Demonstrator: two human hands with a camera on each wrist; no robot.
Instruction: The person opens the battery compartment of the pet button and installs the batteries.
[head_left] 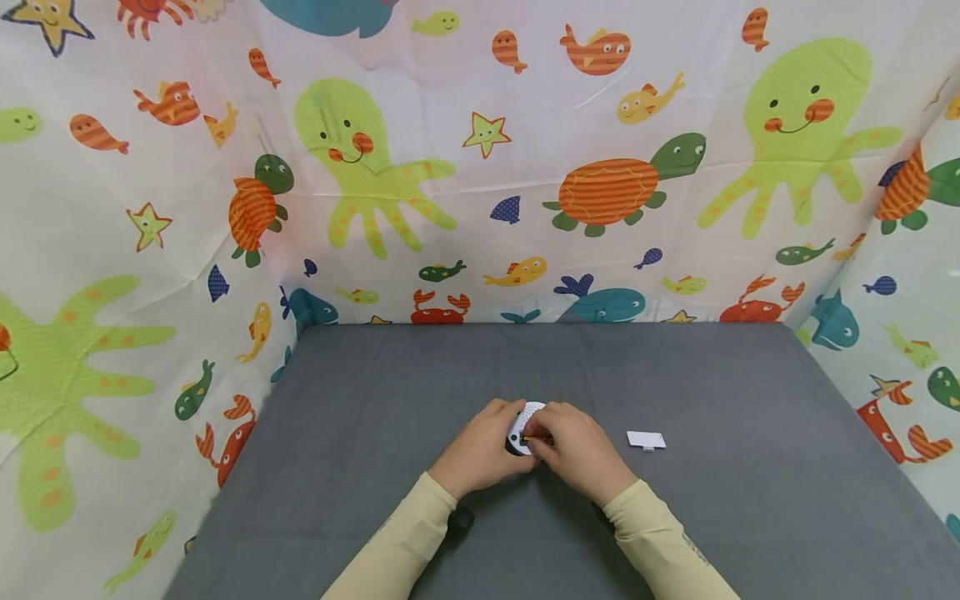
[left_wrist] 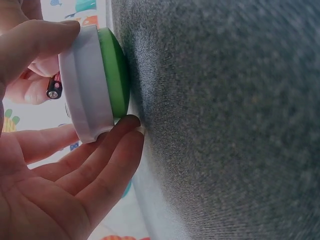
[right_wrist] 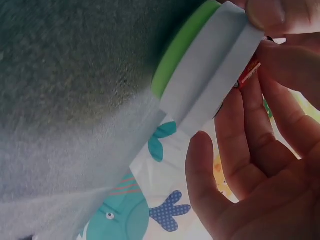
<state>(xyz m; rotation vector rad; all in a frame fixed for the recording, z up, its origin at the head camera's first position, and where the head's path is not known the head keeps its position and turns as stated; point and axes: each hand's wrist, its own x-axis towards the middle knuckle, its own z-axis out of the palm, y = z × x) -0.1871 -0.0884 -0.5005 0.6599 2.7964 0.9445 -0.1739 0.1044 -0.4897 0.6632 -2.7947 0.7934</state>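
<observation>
A small round white device with a green part on its table side is held just over the table between both hands. My left hand grips its rim, thumb on one side and fingers on the other. With its fingertips, my right hand pinches a small battery at the device's upper face. The battery's metal end shows in the left wrist view, and a red part of it appears in the right wrist view. The right fingers partly hide that face of the device.
A white rectangular cover with a small tab lies on the grey table, right of the hands. Behind and at both sides of the table hangs a white cloth printed with sea animals.
</observation>
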